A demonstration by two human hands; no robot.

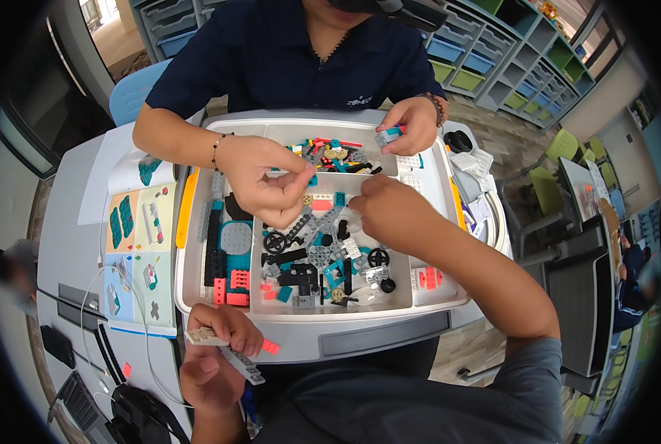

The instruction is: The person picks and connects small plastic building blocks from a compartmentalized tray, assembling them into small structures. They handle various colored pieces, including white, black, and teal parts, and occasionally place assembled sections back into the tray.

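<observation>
Clamping a white piece [205, 337] and a grey piece [243, 365] between thumb and fingers of the left hand [213, 374], at near left before the tray [330, 316]; impossible to tell whether joined. With a coral brick [270, 346] on the table [68, 244] just right of that hand. Farther in, filled with loose grey, black and teal parts across the large middle compartment, including a black wheel [275, 243] at left. Reaching into that compartment's far part from the right with the right hand [393, 213], fingers curled together just right of a teal brick [339, 198]; impossible to tell whether clamped on anything, with the tips hidden. Lying open left of the tray, as an illustrated booklet [142, 255]. Beyond, facing a co-worker [286, 66], pinching over the tray with one hand [267, 177] and holding a grey-and-teal block [390, 135] at right in the other.
</observation>
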